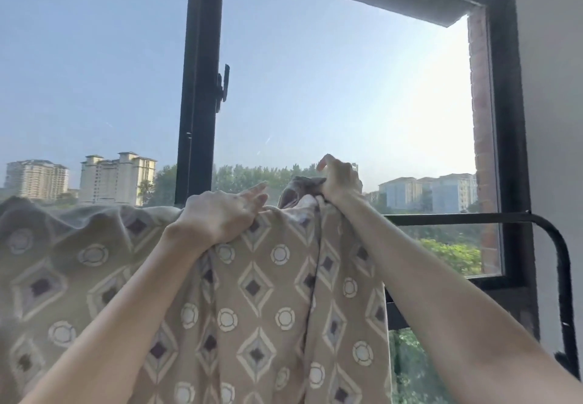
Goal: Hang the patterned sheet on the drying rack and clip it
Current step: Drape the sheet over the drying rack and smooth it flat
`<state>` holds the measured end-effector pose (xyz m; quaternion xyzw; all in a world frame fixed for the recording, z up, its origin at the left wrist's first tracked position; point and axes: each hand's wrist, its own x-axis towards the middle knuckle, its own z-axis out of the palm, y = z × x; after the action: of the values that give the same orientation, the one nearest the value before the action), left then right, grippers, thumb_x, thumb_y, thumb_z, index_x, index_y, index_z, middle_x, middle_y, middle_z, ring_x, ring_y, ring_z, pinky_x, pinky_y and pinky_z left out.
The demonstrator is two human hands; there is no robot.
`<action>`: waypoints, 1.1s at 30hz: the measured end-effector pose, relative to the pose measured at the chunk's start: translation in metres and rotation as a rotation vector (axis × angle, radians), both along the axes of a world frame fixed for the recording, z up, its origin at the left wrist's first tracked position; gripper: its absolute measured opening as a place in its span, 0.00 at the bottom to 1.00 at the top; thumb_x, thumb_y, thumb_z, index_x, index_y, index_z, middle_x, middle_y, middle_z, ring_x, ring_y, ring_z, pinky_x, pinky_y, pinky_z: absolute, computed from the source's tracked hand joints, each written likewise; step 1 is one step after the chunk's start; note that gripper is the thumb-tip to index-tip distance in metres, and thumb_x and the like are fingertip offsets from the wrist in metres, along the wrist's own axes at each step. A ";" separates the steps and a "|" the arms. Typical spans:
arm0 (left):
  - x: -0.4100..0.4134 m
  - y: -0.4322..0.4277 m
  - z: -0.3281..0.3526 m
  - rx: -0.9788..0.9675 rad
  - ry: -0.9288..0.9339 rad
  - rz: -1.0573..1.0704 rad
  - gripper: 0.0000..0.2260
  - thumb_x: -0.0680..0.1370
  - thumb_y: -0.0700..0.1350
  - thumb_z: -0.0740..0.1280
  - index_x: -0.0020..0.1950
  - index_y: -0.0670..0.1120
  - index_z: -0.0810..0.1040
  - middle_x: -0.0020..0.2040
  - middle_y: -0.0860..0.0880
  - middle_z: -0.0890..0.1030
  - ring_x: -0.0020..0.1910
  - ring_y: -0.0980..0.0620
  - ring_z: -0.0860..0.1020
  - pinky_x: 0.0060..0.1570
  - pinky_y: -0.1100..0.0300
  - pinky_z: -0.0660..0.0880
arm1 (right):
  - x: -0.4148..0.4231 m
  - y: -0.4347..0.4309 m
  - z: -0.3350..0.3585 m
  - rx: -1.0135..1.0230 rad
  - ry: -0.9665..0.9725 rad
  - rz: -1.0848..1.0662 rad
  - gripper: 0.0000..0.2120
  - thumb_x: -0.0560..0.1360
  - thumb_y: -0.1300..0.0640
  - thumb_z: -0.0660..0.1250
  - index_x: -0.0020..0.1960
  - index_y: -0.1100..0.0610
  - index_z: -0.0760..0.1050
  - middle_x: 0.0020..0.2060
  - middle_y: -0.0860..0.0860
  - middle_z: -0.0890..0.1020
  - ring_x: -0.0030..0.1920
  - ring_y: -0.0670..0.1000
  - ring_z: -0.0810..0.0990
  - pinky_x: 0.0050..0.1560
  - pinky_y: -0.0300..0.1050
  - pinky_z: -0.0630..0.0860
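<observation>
The sheet (258,293) hangs under both hands: the right hand (339,182) grips its bunched top edge, the left hand (220,214) presses it with straight fingers. It is beige with diamonds.

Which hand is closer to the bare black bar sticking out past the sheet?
Right. The right hand grips the bunched sheet beside the bare bar; the left hand rests on the sheet farther left.

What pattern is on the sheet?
The sheet is beige with purple-centred diamonds and white rings; the head view shows it.
</observation>
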<state>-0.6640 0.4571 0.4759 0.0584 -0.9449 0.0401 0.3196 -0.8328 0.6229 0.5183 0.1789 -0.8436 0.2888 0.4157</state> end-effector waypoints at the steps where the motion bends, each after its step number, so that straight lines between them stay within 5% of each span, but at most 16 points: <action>1: 0.001 -0.001 0.000 -0.010 0.001 -0.006 0.22 0.75 0.67 0.36 0.70 0.73 0.41 0.71 0.51 0.69 0.66 0.46 0.72 0.54 0.54 0.73 | 0.000 0.000 0.002 0.012 -0.017 0.041 0.16 0.72 0.64 0.69 0.55 0.50 0.72 0.47 0.50 0.80 0.42 0.51 0.74 0.34 0.40 0.66; 4: 0.009 0.006 -0.003 -0.056 0.045 -0.113 0.21 0.76 0.65 0.37 0.70 0.72 0.41 0.67 0.51 0.73 0.56 0.48 0.78 0.44 0.56 0.75 | 0.011 -0.001 0.007 -0.028 -0.119 0.366 0.22 0.64 0.65 0.74 0.52 0.49 0.70 0.48 0.46 0.80 0.46 0.49 0.77 0.41 0.41 0.73; 7: 0.008 0.025 -0.009 -0.074 0.158 -0.290 0.19 0.80 0.60 0.45 0.72 0.68 0.53 0.62 0.51 0.78 0.50 0.49 0.80 0.46 0.54 0.77 | 0.022 -0.004 0.004 -0.164 -0.202 0.604 0.24 0.63 0.69 0.73 0.53 0.54 0.68 0.52 0.49 0.80 0.47 0.49 0.77 0.32 0.32 0.71; 10: 0.001 0.038 -0.017 -0.206 0.238 -0.213 0.23 0.76 0.66 0.45 0.70 0.65 0.61 0.58 0.50 0.81 0.53 0.49 0.79 0.46 0.56 0.71 | 0.032 -0.005 0.001 -0.268 0.043 0.510 0.17 0.67 0.68 0.67 0.50 0.54 0.67 0.49 0.48 0.79 0.45 0.49 0.73 0.38 0.36 0.68; 13: -0.002 0.039 -0.020 -0.285 0.242 -0.150 0.27 0.73 0.70 0.46 0.71 0.65 0.60 0.51 0.49 0.82 0.49 0.49 0.79 0.44 0.57 0.71 | 0.048 0.004 -0.002 -0.345 0.306 0.393 0.12 0.70 0.66 0.64 0.52 0.58 0.70 0.45 0.49 0.80 0.43 0.48 0.70 0.49 0.44 0.69; 17: 0.002 0.038 -0.019 -0.282 0.228 -0.140 0.29 0.72 0.70 0.44 0.72 0.65 0.59 0.51 0.47 0.82 0.50 0.48 0.79 0.45 0.56 0.70 | 0.078 0.018 -0.025 -0.431 0.466 0.254 0.08 0.73 0.62 0.62 0.52 0.59 0.69 0.43 0.50 0.78 0.46 0.53 0.74 0.46 0.38 0.61; 22: 0.007 0.034 -0.021 -0.265 0.214 -0.131 0.30 0.72 0.69 0.44 0.73 0.65 0.54 0.45 0.48 0.82 0.44 0.50 0.79 0.44 0.56 0.72 | 0.109 0.032 -0.090 -0.330 0.272 0.042 0.14 0.78 0.48 0.59 0.59 0.54 0.65 0.54 0.52 0.71 0.55 0.51 0.69 0.53 0.48 0.70; 27: 0.015 0.038 -0.019 -0.270 0.169 -0.109 0.33 0.69 0.69 0.40 0.74 0.64 0.47 0.37 0.48 0.79 0.31 0.54 0.70 0.37 0.59 0.69 | 0.128 0.035 -0.130 -0.325 0.031 0.169 0.24 0.77 0.41 0.58 0.69 0.49 0.57 0.67 0.52 0.59 0.64 0.58 0.63 0.49 0.51 0.70; 30: 0.016 0.045 -0.019 -0.285 0.156 -0.088 0.31 0.72 0.68 0.43 0.75 0.63 0.46 0.28 0.51 0.70 0.27 0.55 0.67 0.36 0.59 0.70 | 0.136 0.027 -0.145 -0.377 0.048 0.243 0.26 0.78 0.41 0.55 0.72 0.45 0.51 0.67 0.52 0.57 0.57 0.62 0.74 0.47 0.57 0.78; 33: 0.018 0.050 -0.019 -0.278 0.135 -0.071 0.32 0.72 0.68 0.43 0.75 0.62 0.45 0.27 0.52 0.67 0.28 0.54 0.68 0.37 0.59 0.68 | 0.128 0.031 -0.147 -0.277 0.133 0.209 0.22 0.81 0.52 0.55 0.73 0.55 0.54 0.60 0.60 0.70 0.43 0.58 0.81 0.36 0.50 0.80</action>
<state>-0.6463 0.5076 0.4572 -0.0170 -0.9082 0.1550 0.3885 -0.7049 0.6541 0.3712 0.2254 -0.7432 0.4313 0.4592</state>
